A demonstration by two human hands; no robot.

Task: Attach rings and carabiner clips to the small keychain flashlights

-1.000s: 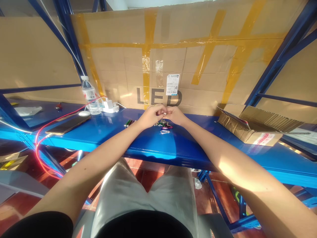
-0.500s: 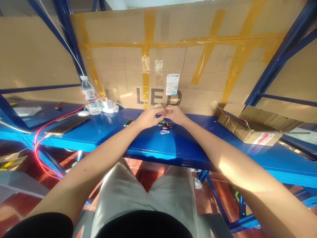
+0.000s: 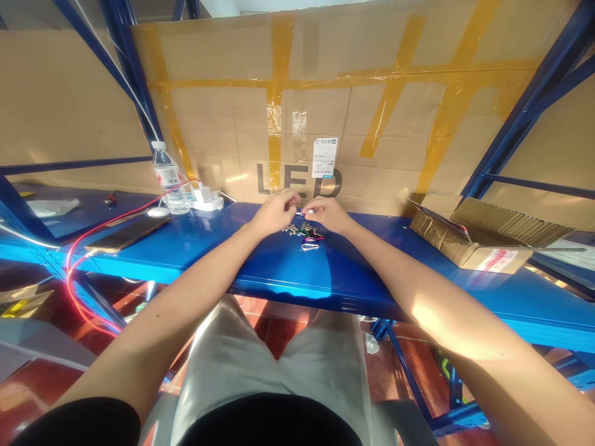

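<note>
My left hand [image 3: 277, 212] is over the blue shelf top with its fingers curled and pressed together. Whatever they pinch is too small to make out. Just to its right, my right hand [image 3: 329, 214] pinches a small purple and silver metal piece [image 3: 300, 214] that sticks out towards the left fingertips. A slight gap separates the two hands. Below them lies a pile of small silvery metal parts [image 3: 292, 230], mixed with green and pink carabiners [image 3: 312, 234]. In front of the pile rests a silver carabiner [image 3: 310, 246].
A water bottle [image 3: 170, 179], a white plug adapter [image 3: 204, 198] and a phone [image 3: 130, 234] with a red cable [image 3: 93, 232] are on the left. On the right stands an open cardboard box [image 3: 483, 238]. A large taped carton [image 3: 372, 118] walls off the back.
The hands were touching and have drawn slightly apart. My left hand has shifted a little left and up, uncovering the silvery parts. The small purple and silver piece now shows between the hands.
</note>
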